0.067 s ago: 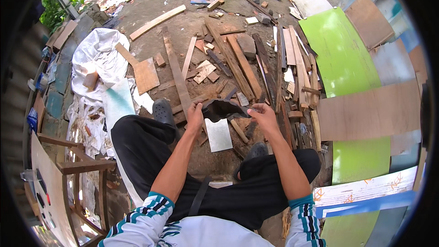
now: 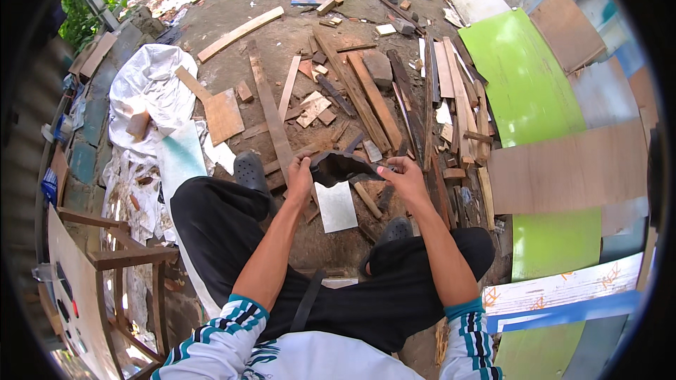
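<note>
A dark, floppy piece of black sheet material (image 2: 343,167), its exact kind unclear, stretches between my hands above my knees. My left hand (image 2: 301,176) pinches its left end, the thumb on top. At its right end my right hand (image 2: 404,177) grips with thumb and fingers. The sheet's upper edge is wavy and its middle sags. Just below it a white square panel (image 2: 338,209) lies on the ground between my feet. A short wooden stick (image 2: 367,201) is beside that panel.
Wood offcuts and long planks (image 2: 373,95) cover the ground ahead. Green boards (image 2: 521,77) and a brown plywood panel (image 2: 567,169) line the right. On the left are a white sack (image 2: 155,84) and a wooden frame (image 2: 134,257). Grey clogs (image 2: 248,171) are on my feet.
The view has shifted very slightly. My hands hold the black sheet in nearly the same place.
</note>
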Demonstrator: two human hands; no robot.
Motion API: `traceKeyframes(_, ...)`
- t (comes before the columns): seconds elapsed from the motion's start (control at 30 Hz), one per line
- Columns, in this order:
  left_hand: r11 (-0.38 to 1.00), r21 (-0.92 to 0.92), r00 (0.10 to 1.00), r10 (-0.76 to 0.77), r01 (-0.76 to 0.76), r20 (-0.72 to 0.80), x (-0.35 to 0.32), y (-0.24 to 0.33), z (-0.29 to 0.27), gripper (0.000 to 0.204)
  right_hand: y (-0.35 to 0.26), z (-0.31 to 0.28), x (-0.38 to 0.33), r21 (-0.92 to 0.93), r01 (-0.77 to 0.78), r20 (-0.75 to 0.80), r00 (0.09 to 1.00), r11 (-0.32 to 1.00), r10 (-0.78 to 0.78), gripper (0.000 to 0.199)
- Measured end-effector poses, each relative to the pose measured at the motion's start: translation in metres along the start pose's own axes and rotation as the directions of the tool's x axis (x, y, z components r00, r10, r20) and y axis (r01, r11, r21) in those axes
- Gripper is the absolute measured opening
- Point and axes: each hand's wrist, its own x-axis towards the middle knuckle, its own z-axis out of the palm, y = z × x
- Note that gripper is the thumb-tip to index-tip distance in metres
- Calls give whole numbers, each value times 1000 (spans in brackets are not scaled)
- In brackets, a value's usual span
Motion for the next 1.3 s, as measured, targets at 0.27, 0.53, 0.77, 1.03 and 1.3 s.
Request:
traceKeyframes(0.27, 999, 36, 997, -3, 0, 79, -5, 10, 25, 24, -5, -16, -19, -495, 194, 0, 975, 847, -223, 31)
traceKeyframes(0.53, 1000, 6, 949, 19, -22, 314, -37, 27, 78, 27, -16, -70, -78, -570, 141, -115, 962, 810, -249, 23)
traceKeyframes(0.77, 994, -31, 854, -77, 109, 515, -72, 9, 137, 21, 4, -117, -144, -411, 110, -382, 880, 905, -281, 21)
traceKeyframes(1.03, 960, 84, 748, -260, 266, 611, -90, -1, 161, 35, 19, -123, -178, -417, -93, -446, 888, 904, -114, 23)
traceKeyframes(1.3, 864, 474, 713, -438, 167, 547, -60, -32, 111, 60, 55, -103, -120, -473, -343, -208, 939, 812, 275, 28)
